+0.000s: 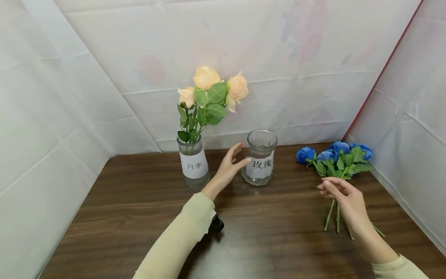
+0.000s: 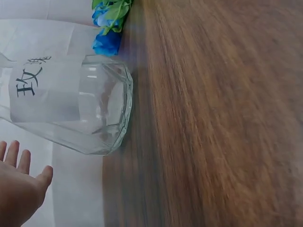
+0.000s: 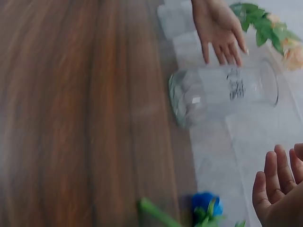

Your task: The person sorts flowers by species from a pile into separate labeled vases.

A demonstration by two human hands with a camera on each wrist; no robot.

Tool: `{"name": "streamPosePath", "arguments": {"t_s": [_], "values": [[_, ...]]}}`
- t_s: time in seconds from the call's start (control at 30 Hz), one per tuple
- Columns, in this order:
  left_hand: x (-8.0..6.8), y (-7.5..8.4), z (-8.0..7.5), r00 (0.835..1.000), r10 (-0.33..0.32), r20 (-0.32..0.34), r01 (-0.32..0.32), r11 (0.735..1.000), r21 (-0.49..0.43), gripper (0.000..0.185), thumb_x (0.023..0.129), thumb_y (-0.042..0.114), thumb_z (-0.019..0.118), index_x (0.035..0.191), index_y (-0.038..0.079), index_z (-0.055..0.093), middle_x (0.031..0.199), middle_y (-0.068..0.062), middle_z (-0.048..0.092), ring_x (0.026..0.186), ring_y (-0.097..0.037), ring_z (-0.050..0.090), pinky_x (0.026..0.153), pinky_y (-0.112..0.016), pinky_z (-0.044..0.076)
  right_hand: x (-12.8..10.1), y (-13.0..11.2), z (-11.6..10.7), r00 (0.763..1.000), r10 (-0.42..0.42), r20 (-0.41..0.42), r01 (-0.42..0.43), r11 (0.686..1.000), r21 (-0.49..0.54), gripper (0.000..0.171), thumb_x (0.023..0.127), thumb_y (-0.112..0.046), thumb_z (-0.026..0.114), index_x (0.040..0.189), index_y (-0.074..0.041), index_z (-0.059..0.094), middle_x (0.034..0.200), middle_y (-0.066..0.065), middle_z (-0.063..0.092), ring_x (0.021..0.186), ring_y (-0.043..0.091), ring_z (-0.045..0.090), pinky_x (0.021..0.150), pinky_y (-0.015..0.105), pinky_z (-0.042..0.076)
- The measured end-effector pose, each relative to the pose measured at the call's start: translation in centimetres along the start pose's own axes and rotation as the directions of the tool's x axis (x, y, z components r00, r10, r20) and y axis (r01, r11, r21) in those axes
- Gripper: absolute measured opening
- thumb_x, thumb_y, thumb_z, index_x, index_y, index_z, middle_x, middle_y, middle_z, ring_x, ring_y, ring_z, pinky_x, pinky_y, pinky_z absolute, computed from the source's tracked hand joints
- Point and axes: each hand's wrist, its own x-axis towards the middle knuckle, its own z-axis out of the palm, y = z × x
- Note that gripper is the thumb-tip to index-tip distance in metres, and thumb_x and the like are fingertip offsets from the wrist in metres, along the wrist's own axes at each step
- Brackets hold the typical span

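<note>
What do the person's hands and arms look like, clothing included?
The left sleeve and right sleeve are plain pale yellow-green. The left hand and right hand show no gloves. A small black object shows beside the left sleeve.

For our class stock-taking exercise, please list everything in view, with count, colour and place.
Peach flowers: three, peach with green leaves, in the narrow vase
Narrow vase: one, clear glass, left on the table
Wide jar: one, clear glass, right of the vase
Paper labels: two, white with black characters, one on each glass
Blue flowers: about four, overlapping, blue with green, lying on the table's right
Table: one, dark brown, beneath everything
Cloth walls: three, whitish, back and both sides
Red edging: one, red, back right corner
Unclear object: one, black, by the left cuff
Left hand: one, beside the jar
Right hand: one, over the blue flowers' stems
Sleeves: two, pale green, on the arms
</note>
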Motion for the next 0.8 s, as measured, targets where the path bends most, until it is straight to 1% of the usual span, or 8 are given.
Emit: {"name": "streamPosePath", "arguments": {"t_s": [0.1, 0.2, 0.3, 0.33, 0.47, 0.57, 0.67, 0.8], "values": [[0.4, 0.0, 0.1, 1.0, -0.007, 0.003, 0.007, 0.999, -0.04, 0.067, 0.097, 0.017, 0.065, 0.154, 0.01, 0.032, 0.156, -0.008, 0.036, 0.144, -0.024, 0.03, 0.118, -0.048, 0.022, 0.0, 0.8, -1.4, 1.0, -0.004, -0.026, 0.005, 0.999, 0.041, 0.016, 0.1, -0.02, 0.062, 0.111, -0.011, 0.07, 0.09, -0.007, 0.073, 0.081, 0.008, 0.069, 0.071, 0.017, 0.054], [0.8, 0.1, 0.4, 1.0, -0.019, 0.002, 0.019, 0.997, -0.077, 0.069, 0.095, 0.018, 0.067, 0.155, 0.012, 0.032, 0.156, -0.006, 0.037, 0.144, -0.021, 0.031, 0.118, -0.046, 0.023, 0.3, 1.6, -2.8, 0.997, -0.007, -0.076, 0.013, 0.996, 0.086, 0.013, 0.099, -0.016, 0.063, 0.108, -0.012, 0.071, 0.088, -0.008, 0.074, 0.077, 0.006, 0.069, 0.069, 0.016, 0.054], [1.2, 0.2, 0.8, 1.0, -0.022, 0.001, 0.022, 0.997, -0.071, 0.07, 0.094, 0.019, 0.069, 0.154, 0.013, 0.033, 0.155, -0.005, 0.039, 0.142, -0.019, 0.034, 0.118, -0.042, 0.024, 0.9, 2.4, -4.4, 0.993, 0.019, -0.119, -0.005, 0.993, 0.115, 0.011, 0.098, -0.014, 0.064, 0.105, -0.015, 0.073, 0.085, -0.009, 0.074, 0.074, 0.004, 0.068, 0.066, 0.014, 0.054], [1.4, 0.2, 0.9, 1.0, -0.02, -0.002, 0.02, 0.998, -0.064, 0.07, 0.093, 0.018, 0.07, 0.154, 0.012, 0.035, 0.153, -0.005, 0.041, 0.141, -0.019, 0.036, 0.117, -0.042, 0.024, 1.2, 2.6, -4.9, 0.991, 0.024, -0.129, -0.012, 0.995, 0.096, 0.011, 0.098, -0.015, 0.064, 0.104, -0.017, 0.073, 0.084, -0.01, 0.074, 0.073, 0.003, 0.068, 0.065, 0.014, 0.054], [2.0, 0.3, 1.2, 1.0, 0.002, -0.017, -0.003, 0.998, -0.062, 0.069, 0.091, 0.013, 0.071, 0.151, 0.008, 0.038, 0.15, -0.01, 0.045, 0.138, -0.022, 0.04, 0.116, -0.042, 0.027, 2.4, 3.4, -6.6, 0.989, 0.041, -0.141, -0.049, 0.997, -0.055, 0.009, 0.099, -0.021, 0.063, 0.102, -0.026, 0.07, 0.084, -0.016, 0.072, 0.073, 0.001, 0.067, 0.063, 0.014, 0.053], [2.4, 0.3, 1.5, 1.0, 0.001, -0.019, -0.002, 0.997, -0.075, 0.068, 0.09, 0.011, 0.073, 0.15, 0.007, 0.04, 0.148, -0.012, 0.047, 0.137, -0.025, 0.041, 0.116, -0.042, 0.029, 3.4, 4.0, -7.5, 0.988, 0.061, -0.14, -0.077, 0.991, -0.112, 0.007, 0.1, -0.025, 0.062, 0.104, -0.027, 0.067, 0.084, -0.017, 0.071, 0.073, 0.001, 0.066, 0.062, 0.014, 0.052], [2.6, 0.2, 2.0, 1.0, 0.002, -0.02, -0.004, 0.997, -0.08, 0.067, 0.088, 0.011, 0.074, 0.148, 0.008, 0.043, 0.146, -0.012, 0.048, 0.136, -0.025, 0.042, 0.115, -0.042, 0.03, 4.5, 4.7, -7.9, 0.98, 0.113, -0.161, -0.133, 0.984, -0.12, 0.013, 0.1, -0.027, 0.062, 0.108, -0.019, 0.067, 0.082, -0.016, 0.07, 0.073, 0.001, 0.066, 0.062, 0.016, 0.052], [2.8, 0.3, 2.7, 0.998, 0.021, -0.054, -0.024, 0.998, -0.058, 0.064, 0.086, 0.012, 0.077, 0.143, 0.008, 0.048, 0.14, -0.012, 0.054, 0.13, -0.024, 0.047, 0.111, -0.042, 0.034, 5.9, 5.8, -7.8, 0.966, 0.186, -0.182, -0.22, 0.958, -0.186, 0.039, 0.1, -0.032, 0.06, 0.124, -0.001, 0.061, 0.078, -0.021, 0.066, 0.071, -0.001, 0.064, 0.062, 0.017, 0.054]]}}
